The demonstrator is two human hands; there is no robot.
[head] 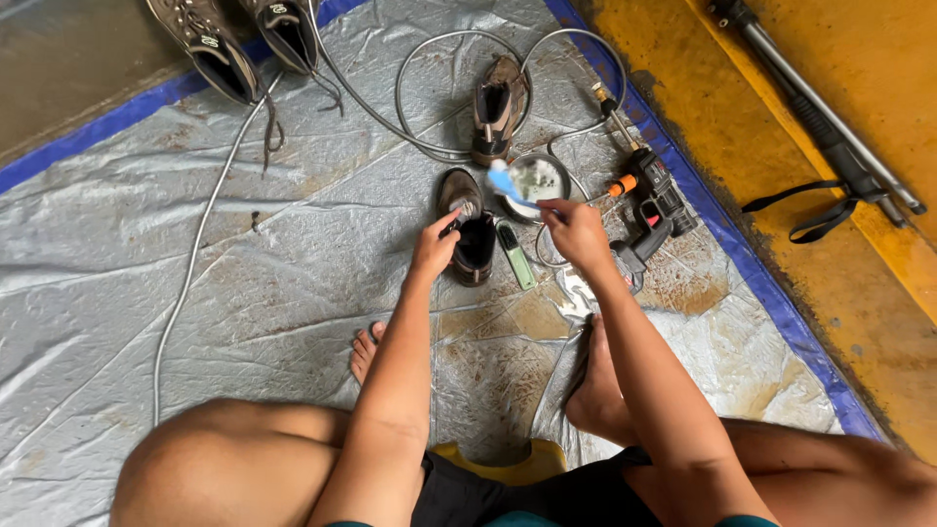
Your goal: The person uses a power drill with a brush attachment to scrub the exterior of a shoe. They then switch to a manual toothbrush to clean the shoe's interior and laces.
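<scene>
My left hand (pixel 434 246) rests on the side of a dark brown shoe (pixel 467 226) lying on a grey tarp (pixel 244 263) in front of me. My right hand (pixel 576 232) holds a blue brush (pixel 506 182), its head over the rim of a small metal bowl (pixel 540 182) of cloudy water. A second brown shoe (pixel 497 109) stands beyond the bowl. A green-handled brush (pixel 515 256) lies on the tarp between my hands.
Two more grey shoes (pixel 239 41) lie at the top left. A grey hose (pixel 195 244) loops across the tarp to a black spray gun (pixel 652 207). A metal pole with straps (pixel 830 127) lies on the yellow floor at right. My bare feet and knees fill the foreground.
</scene>
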